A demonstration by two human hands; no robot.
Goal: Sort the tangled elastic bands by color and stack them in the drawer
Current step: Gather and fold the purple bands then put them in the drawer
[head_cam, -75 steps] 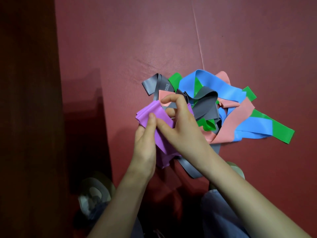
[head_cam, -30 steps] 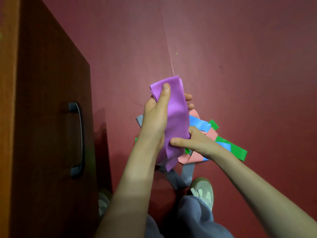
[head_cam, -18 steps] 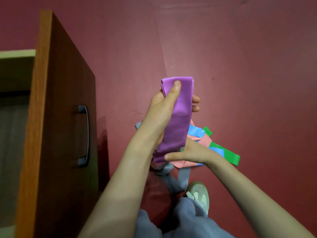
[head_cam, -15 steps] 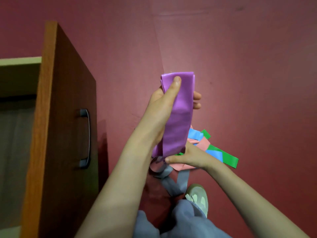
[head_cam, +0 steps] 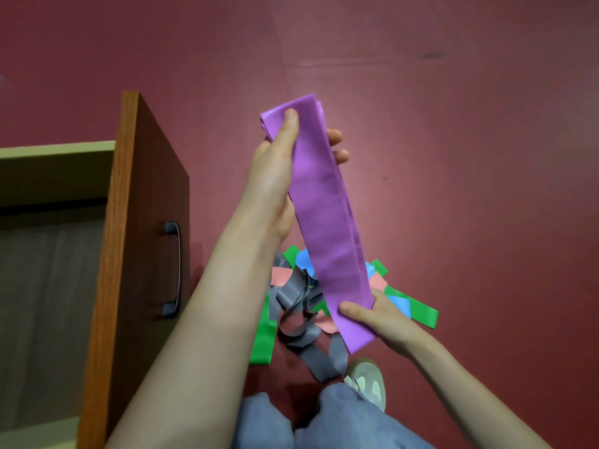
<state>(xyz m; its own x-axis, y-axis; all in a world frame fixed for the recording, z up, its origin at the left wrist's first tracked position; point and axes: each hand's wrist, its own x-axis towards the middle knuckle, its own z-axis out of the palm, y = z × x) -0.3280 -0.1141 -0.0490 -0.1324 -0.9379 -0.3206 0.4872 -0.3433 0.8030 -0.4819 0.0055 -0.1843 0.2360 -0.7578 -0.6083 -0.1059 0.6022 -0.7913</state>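
We've got the purple band (head_cam: 324, 215) held flat between our hands: left hand (head_cam: 275, 179) grips the top end, thumb in front and fingers curled behind, right hand (head_cam: 387, 317) pinches the bottom end. The tangled pile (head_cam: 293, 293) sits under our hands, half hidden by the band and left forearm (head_cam: 210, 319). Open drawer (head_cam: 139, 254) is left of the left hand, cut off at the frame edge, dark red floor (head_cam: 470, 189) all around.

This looks like an indoor room of a home or small exercise space: a dark red, finely textured mat floor (head_cam: 453, 163) with seams fills the frame, a brown wood-veneer drawer (head_cam: 136, 196) with a dark curved metal handle (head_cam: 176, 267) stands open at left, and flat coloured elastic bands (head_cam: 293, 294) lie heaped at lower centre.
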